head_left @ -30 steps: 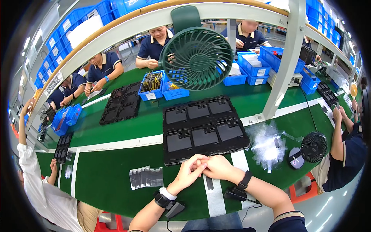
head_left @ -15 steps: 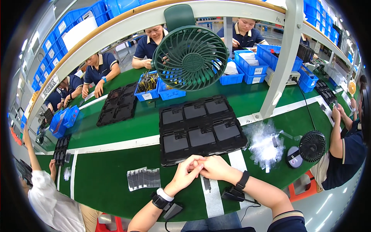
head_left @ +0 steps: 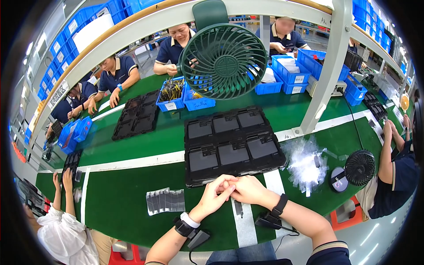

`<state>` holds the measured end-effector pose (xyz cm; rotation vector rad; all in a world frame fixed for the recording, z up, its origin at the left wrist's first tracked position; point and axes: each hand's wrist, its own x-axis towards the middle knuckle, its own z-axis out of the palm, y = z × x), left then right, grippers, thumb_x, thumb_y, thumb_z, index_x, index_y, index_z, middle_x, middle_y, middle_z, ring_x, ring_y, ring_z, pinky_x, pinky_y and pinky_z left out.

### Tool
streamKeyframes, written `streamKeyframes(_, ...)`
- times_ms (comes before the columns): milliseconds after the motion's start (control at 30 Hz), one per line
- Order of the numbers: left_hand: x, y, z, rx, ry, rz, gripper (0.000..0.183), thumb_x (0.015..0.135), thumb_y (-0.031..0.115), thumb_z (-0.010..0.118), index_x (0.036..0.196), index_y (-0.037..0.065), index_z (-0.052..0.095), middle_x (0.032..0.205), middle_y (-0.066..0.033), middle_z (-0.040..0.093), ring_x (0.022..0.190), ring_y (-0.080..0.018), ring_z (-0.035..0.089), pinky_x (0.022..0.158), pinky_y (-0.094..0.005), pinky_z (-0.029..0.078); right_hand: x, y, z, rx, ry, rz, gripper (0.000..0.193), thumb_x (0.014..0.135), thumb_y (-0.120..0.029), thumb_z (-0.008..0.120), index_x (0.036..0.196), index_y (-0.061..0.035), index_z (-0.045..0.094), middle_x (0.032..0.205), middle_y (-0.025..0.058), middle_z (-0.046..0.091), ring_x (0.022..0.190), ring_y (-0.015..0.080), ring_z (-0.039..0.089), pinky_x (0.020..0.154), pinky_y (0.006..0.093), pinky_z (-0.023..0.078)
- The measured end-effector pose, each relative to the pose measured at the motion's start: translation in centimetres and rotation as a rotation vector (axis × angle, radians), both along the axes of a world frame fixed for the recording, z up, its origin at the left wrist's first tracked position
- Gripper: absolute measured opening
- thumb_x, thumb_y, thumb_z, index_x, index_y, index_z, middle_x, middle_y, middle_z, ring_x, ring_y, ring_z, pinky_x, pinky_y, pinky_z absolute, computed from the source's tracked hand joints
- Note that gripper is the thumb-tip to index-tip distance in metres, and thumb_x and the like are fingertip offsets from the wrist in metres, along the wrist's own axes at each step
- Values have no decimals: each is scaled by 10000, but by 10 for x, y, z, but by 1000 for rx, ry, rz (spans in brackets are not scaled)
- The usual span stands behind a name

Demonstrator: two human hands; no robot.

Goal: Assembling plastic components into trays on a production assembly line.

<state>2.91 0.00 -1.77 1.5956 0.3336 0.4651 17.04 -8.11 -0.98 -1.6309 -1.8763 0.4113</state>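
"So, the hands first: state?"
"Clasped. Left hand [head_left: 216, 194] folded over the fingers of the right hand [head_left: 248, 189]; both closed. Anything between the palms: cannot tell."

"Position?"
"At the near edge of a black tray [head_left: 228, 140]; contact with it not discernible. Below them, a white strip [head_left: 246, 232] with a dark sliver [head_left: 239, 209] on it."

"Tray?"
"Flat on the green tabletop [head_left: 115, 203], straight ahead. Six compartments, two rows of three, with dark grey panels [head_left: 203, 159] in them."

"Either side?"
"Left: overlapping row of dark film strips [head_left: 166, 201], clear at the edges. Right: loose heap of clear film pieces [head_left: 307, 165], then a round disc [head_left: 338, 179] and a small black fan [head_left: 359, 168]."

"Further out?"
"Large green fan [head_left: 225, 64] at the pale frame [head_left: 324, 75] overhead. Beyond: a blue bin [head_left: 171, 105] of yellow and black pieces, and co-workers [head_left: 168, 54] in dark shirts across the table."
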Motion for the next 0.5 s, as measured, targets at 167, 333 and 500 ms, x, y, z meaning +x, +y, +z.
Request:
streamKeyframes(167, 2, 1, 0, 5, -8, -12, 202, 892, 89, 522, 1077, 9, 525, 772, 9, 549, 660, -18, 500, 578, -173, 413, 1, 0, -1, -1, -6, -4, 86, 757, -158, 556, 700, -143, 617, 686, 95, 612, 653, 279, 613, 596, 392, 498)
streamKeyframes(333, 1, 0, 1, -2, 4, -12, 196, 893, 87, 517, 1075, 14, 525, 851, -12, 571, 694, -25, 516, 590, -176, 422, 3, 1, -5, 17, -26, 17, 77, 752, -159, 562, 698, -145, 615, 688, 88, 615, 644, 274, 614, 585, 387, 501)
streamKeyframes(500, 1, 0, 0, -4, 8, -13, 197, 895, 87, 515, 1077, 13, 524, 842, -11, 567, 695, -24, 515, 590, -176, 421, 2, 1, -6, 6, -55, 14, 72, 749, -160, 565, 698, -147, 614, 687, 90, 615, 639, 274, 614, 582, 385, 502)
